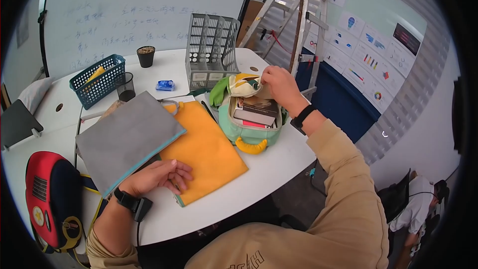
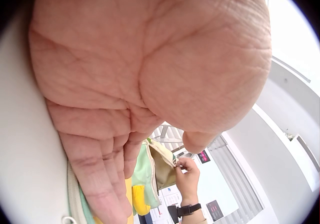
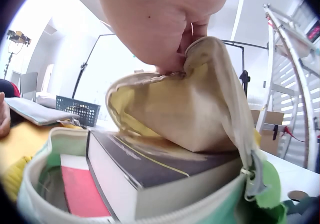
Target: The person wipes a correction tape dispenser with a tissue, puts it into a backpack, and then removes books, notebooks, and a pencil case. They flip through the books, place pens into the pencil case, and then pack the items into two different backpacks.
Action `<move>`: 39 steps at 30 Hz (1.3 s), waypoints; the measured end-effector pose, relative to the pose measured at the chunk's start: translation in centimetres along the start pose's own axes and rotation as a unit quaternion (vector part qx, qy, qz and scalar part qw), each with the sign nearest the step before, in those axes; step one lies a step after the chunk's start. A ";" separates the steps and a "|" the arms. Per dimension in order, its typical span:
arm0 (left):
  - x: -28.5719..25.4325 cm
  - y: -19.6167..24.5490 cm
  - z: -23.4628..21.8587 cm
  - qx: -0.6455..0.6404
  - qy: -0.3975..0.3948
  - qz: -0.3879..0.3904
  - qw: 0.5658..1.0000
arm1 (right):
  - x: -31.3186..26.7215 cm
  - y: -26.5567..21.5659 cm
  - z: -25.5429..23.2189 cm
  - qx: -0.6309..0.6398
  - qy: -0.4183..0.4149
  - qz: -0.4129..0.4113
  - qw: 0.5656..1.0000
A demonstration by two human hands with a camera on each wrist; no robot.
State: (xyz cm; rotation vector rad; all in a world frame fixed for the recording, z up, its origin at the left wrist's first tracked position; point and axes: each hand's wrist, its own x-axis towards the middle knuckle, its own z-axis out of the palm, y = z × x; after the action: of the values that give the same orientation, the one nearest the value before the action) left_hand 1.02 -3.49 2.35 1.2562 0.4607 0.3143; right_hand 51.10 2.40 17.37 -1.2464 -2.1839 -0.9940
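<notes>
A mint green backpack [image 1: 234, 130] with a yellow handle [image 1: 251, 145] stands unzipped on the table, a dark-covered book [image 1: 256, 111] and a red-and-white one [image 3: 84, 189] inside. My right hand [image 1: 283, 87] pinches the edge of its raised flap [image 3: 170, 106], holding it up above the books. Palm turned inward and fingers loosely bent, my left hand [image 1: 162, 175] rests at the lower left of an orange folder [image 1: 209, 149], beside a grey zip pouch [image 1: 132, 137]. In the left wrist view the palm [image 2: 150, 59] holds nothing.
Behind are a grey file rack [image 1: 211, 45], a teal basket [image 1: 99, 82], a wire cup [image 1: 124, 87], a small pot [image 1: 146, 59] and a blue packet [image 1: 165, 85]. A red and navy bag [image 1: 47, 199] is at left; a ladder [image 1: 303, 25] stands behind the table.
</notes>
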 end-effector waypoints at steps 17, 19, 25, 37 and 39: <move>-0.2 0.3 0.1 0.006 0.007 0.004 1.000 | -3.7 -8.5 0.9 -0.018 -0.336 0.325 0.884; -0.2 0.3 0.2 -0.003 0.007 0.000 1.000 | -2.9 -8.6 2.2 -0.017 -0.332 0.350 0.875; -0.1 0.0 -0.1 0.000 0.000 -0.001 1.000 | -0.8 -8.5 4.0 -0.002 -0.356 0.418 0.836; 0.0 -0.4 -0.3 -0.006 0.001 -0.005 1.000 | -0.4 -3.7 1.3 0.166 -0.320 0.405 0.840; 0.0 -0.3 -0.4 -0.004 -0.002 -0.001 1.000 | 1.2 -3.1 -2.3 0.222 -0.370 0.367 0.824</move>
State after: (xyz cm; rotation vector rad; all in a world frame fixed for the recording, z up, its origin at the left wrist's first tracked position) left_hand 0.84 -3.27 1.93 1.2482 0.4569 0.3107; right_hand 47.89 0.23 18.54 -2.1780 -1.8853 0.3654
